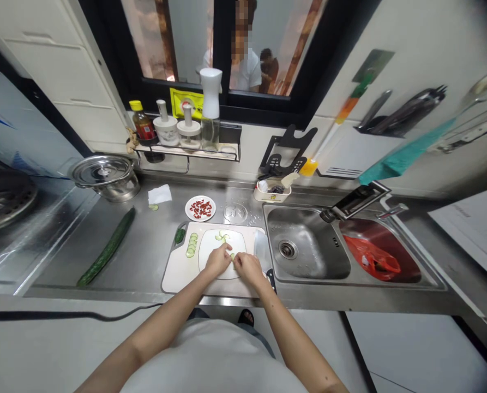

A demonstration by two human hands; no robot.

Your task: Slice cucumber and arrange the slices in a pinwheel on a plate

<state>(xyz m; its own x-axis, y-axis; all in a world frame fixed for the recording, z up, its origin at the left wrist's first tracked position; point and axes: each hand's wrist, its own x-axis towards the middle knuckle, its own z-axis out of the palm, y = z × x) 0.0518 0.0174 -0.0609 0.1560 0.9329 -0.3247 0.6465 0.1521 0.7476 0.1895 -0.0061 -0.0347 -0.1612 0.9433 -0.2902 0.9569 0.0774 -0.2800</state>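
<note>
My left hand [218,261] and my right hand [248,266] meet over a white plate [204,245] on a pale cutting board [173,275]. A pale green cucumber slice [232,255] shows at the closed fingertips of my right hand. My left fingers are curled together beside it; what they pinch is hidden. Several cucumber slices [222,236] lie in a curved arrangement at the plate's far side. Left of the plate, a row of overlapping cucumber slices [191,245] rests on the board. A knife [262,245] with a black handle lies at the board's right edge.
A whole cucumber [108,248] lies on the steel counter at left. Behind the board stands a small plate of chopped red pieces [201,208]. To the right is a double sink [308,240] with a red plastic bag [372,259]. A lidded pot [106,177] stands back left.
</note>
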